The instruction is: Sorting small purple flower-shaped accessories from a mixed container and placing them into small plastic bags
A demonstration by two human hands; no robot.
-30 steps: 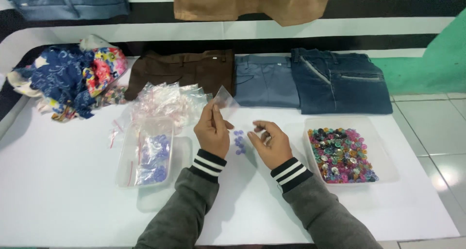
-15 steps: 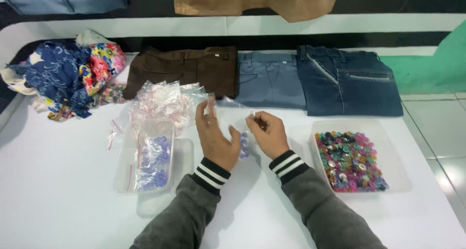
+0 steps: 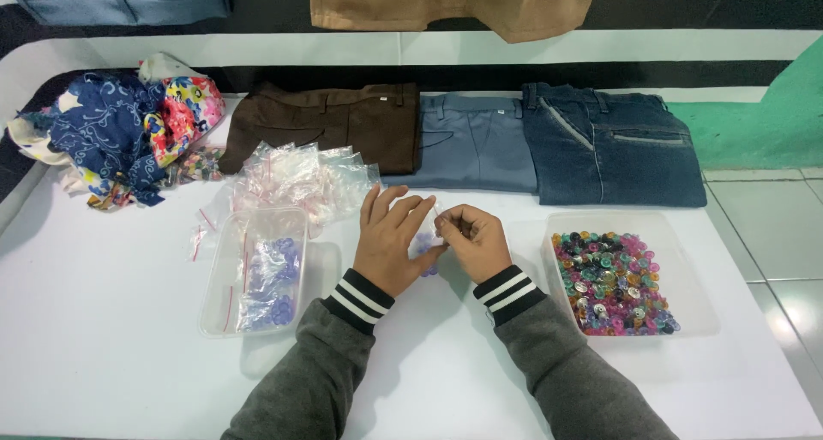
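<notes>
A person in a grey sweater with striped cuffs is working at a white tabletop (image 3: 103,371), and both hands are now meeting at its centre. A second ago the left hand (image 3: 390,239) was lifting a small clear bag (image 3: 423,245) clear of the surface; now it is lying flat and spread on the tabletop, pressing the bag down, so the bag appears to be at the sealing stage rather than the filling one. The right hand (image 3: 471,239) is pinching narrowly along the bag's upper edge, where blue-purple buttons (image 3: 426,243) are showing through the plastic between the two hands.

At nine o'clock from the hands, a clear plastic tub (image 3: 214,307) is holding several bags already filled with the same blue-purple buttons. At three o'clock, a shallow clear tray (image 3: 699,311) is carrying a heap of loose multicoloured buttons (image 3: 610,279). A pile of empty clear bags (image 3: 296,176) is lying at eleven o'clock, with folded trousers (image 3: 480,136) lining the far edge at twelve and crumpled floral cloth (image 3: 120,136) sitting at ten.
</notes>
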